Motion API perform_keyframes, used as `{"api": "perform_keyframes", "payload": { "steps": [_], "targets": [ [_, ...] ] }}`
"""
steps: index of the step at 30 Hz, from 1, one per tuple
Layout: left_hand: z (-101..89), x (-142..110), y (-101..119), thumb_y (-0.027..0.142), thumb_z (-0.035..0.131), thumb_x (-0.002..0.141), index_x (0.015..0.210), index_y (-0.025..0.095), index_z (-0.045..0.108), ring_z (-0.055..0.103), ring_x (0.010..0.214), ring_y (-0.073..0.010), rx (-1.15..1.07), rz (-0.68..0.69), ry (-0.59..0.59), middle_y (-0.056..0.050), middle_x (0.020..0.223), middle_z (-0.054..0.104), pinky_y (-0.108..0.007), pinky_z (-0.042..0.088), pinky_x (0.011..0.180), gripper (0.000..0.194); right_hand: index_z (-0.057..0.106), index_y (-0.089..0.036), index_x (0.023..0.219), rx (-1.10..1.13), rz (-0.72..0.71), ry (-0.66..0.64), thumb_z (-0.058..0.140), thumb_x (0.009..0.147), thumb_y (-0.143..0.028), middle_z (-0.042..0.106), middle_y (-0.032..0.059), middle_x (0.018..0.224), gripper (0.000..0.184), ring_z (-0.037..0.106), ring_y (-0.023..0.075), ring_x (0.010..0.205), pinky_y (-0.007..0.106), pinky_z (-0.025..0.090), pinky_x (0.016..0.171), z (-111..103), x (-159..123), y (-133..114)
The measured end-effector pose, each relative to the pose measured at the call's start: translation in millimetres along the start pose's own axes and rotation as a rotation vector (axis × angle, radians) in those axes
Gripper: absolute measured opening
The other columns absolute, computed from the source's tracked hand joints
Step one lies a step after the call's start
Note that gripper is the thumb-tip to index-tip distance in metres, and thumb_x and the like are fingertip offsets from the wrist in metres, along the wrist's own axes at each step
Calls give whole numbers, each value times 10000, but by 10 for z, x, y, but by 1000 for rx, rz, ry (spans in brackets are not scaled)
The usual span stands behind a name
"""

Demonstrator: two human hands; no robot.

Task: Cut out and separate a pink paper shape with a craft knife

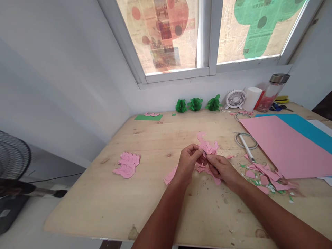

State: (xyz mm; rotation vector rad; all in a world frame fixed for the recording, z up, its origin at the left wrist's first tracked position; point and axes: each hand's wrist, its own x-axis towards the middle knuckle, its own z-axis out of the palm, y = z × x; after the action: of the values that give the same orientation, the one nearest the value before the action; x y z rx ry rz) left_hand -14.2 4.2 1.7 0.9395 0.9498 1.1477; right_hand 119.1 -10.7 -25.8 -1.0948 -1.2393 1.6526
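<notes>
Over the middle of the wooden table, my left hand [191, 159] pinches a curled pink paper cutout [207, 146] between thumb and fingers. My right hand [220, 167] closes on the same cutout from the right, its fingertips close to the left ones. The cutout has curved, hooked ends pointing up and away from me. Beneath my hands lie more pink paper pieces [216, 180], partly hidden by them. A pink strip [169, 175] sticks out left of my left wrist. Farther left rests a stack of scalloped pink cutouts [127, 164].
Pink and green scraps [269, 178] lie at right, near a white pen [246, 147] and pink sheets [287, 145]. Along the wall stand green paper figures [195, 104], a small white fan [235, 99] and a glass bottle [273, 93]. A green sheet [147, 118] lies back left.
</notes>
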Motion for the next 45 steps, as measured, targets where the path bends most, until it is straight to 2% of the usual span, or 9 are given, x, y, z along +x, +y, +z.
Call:
{"api": "perform_keyframes", "payload": {
  "steps": [31,45],
  "targets": [
    [-9,9,-8,296,634,650,645,149,510,498,456,-96,14,13,-26,5,519,549,-236,410,494,192,417,-181,595,-9,4,17,482,792,-511,299,-80,418,389,198,53,373,203,96,361,13,-1,-12],
    [-2,-4,-11,289,630,649,637,152,505,497,461,-95,10,14,-17,3,526,553,-235,404,501,186,421,-184,598,-29,-1,23,485,764,-559,304,-82,401,415,209,55,356,204,115,353,1,5,12]
  ]
}}
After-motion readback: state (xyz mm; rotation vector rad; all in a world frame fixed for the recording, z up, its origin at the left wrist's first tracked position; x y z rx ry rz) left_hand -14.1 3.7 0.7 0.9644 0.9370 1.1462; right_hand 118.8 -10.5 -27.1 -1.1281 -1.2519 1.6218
